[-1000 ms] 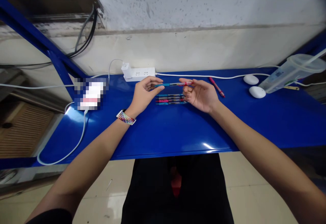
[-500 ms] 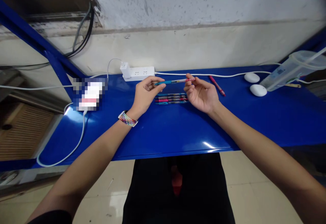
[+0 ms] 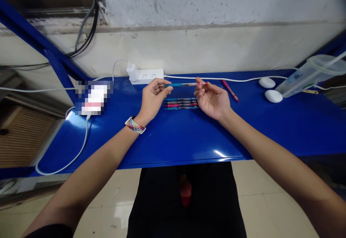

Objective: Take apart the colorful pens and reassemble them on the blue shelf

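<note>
A slim pen (image 3: 185,84) with a blue left part, a clear barrel and a red right end is held level above the blue table. The fingertips of my left hand (image 3: 151,99) pinch its blue end. At the red end, my right hand (image 3: 213,101) grips it between thumb and fingers, palm turned up. Below it, several pens (image 3: 180,104) in blue, grey and pink lie side by side in a row; my right hand covers their right ends. A separate red pen (image 3: 230,91) rests at a slant to the right of that hand.
A white power strip (image 3: 150,75) with a plugged-in charger stands at the back of the blue table (image 3: 173,144). A blurred-out phone (image 3: 93,99) with cables lies at left. Two white rounded objects (image 3: 273,96) and a clear plastic container (image 3: 300,75) are at right.
The pen stays between both hands. My left fingers have shifted slightly left, towards its blue tip, so more of the blue part shows. My right hand has barely moved.
</note>
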`<state>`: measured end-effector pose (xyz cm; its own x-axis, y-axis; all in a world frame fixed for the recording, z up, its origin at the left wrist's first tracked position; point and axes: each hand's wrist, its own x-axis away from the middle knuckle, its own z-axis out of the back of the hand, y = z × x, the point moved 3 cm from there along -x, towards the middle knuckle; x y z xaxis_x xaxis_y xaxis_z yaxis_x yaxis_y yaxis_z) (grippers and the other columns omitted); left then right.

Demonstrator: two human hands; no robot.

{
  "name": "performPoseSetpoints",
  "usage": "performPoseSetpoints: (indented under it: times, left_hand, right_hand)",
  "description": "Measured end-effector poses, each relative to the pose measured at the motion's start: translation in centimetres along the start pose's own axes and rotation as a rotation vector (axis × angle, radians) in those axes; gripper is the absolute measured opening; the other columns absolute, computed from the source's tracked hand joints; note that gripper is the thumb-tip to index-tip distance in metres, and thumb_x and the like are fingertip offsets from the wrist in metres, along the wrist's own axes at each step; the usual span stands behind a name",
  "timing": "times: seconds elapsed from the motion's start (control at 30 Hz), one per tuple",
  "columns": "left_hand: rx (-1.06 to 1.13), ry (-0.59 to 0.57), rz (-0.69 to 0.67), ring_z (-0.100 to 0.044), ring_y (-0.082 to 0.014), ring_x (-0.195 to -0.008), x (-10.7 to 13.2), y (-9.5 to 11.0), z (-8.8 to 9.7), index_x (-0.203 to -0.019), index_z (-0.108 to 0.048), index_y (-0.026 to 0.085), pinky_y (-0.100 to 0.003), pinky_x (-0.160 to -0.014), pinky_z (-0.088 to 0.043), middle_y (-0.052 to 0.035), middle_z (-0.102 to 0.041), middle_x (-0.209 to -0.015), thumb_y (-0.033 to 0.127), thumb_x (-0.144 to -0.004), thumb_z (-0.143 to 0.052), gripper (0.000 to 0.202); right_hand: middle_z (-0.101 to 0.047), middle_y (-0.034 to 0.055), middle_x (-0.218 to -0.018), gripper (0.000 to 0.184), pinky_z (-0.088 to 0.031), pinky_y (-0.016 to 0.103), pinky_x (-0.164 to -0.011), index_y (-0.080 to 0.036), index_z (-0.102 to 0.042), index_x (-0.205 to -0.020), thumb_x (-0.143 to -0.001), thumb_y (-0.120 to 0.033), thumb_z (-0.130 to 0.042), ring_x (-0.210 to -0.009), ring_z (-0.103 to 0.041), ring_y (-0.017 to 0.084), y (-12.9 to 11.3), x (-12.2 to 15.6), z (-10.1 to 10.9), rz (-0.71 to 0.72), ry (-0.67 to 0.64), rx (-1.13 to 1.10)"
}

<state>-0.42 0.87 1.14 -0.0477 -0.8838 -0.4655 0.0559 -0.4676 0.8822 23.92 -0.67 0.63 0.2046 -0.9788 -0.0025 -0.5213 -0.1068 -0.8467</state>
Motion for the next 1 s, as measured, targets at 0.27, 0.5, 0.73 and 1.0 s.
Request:
performPoseSetpoints:
  times: [0.27, 0.5, 0.73, 1.0]
  left_hand:
    - [-0.012, -0.006, -0.001, -0.076, -0.0154, -0.078, 0.18, 0.34, -0.30, -0.107, -0.075, 0.025, -0.030, -0.074, -0.064, -0.0011, -0.077, -0.089, 0.031, -0.094, -0.084, 0.017]
    - [0.021, -0.004, 0.017, -0.076, -0.0147, -0.075, 0.17, 0.64, -0.27, -0.104, -0.076, 0.025, -0.030, -0.073, -0.065, -0.0012, -0.077, -0.089, 0.025, -0.093, -0.083, 0.013]
    - [0.023, -0.021, 0.030, -0.075, -0.0150, -0.073, 0.23, 0.64, -0.40, -0.103, -0.076, 0.026, -0.031, -0.071, -0.064, -0.0014, -0.078, -0.089, 0.027, -0.091, -0.083, 0.014]
    - [-0.013, -0.029, 0.019, -0.075, -0.0161, -0.075, 0.29, 0.71, -0.37, -0.103, -0.076, 0.026, -0.033, -0.071, -0.064, -0.0023, -0.080, -0.093, 0.030, -0.091, -0.084, 0.015]
  right_hand:
    - [-0.080, 0.0037, -0.101, 0.018, -0.069, 0.030, -0.086, -0.025, -0.075, -0.111, -0.097, -0.037, -0.074, -0.097, -0.078, 0.017, 0.10, -0.51, 0.64, 0.038, 0.012, 0.064]
    - [-0.079, 0.0036, -0.100, 0.024, -0.067, 0.028, -0.083, -0.024, -0.077, -0.117, -0.100, -0.038, -0.069, -0.097, -0.079, 0.016, -0.20, -0.34, 0.44, 0.051, 0.005, 0.135]
    - [-0.081, 0.0040, -0.102, 0.023, -0.068, 0.029, -0.084, -0.023, -0.078, -0.116, -0.104, -0.031, -0.060, -0.099, -0.078, 0.017, -0.32, 0.09, 0.05, 0.007, 0.108, 0.034]
    - [-0.079, 0.0040, -0.098, 0.017, -0.067, 0.027, -0.086, -0.023, -0.076, -0.109, -0.099, -0.030, -0.064, -0.097, -0.077, 0.015, -0.56, 0.16, 0.03, 0.020, 0.116, 0.063]
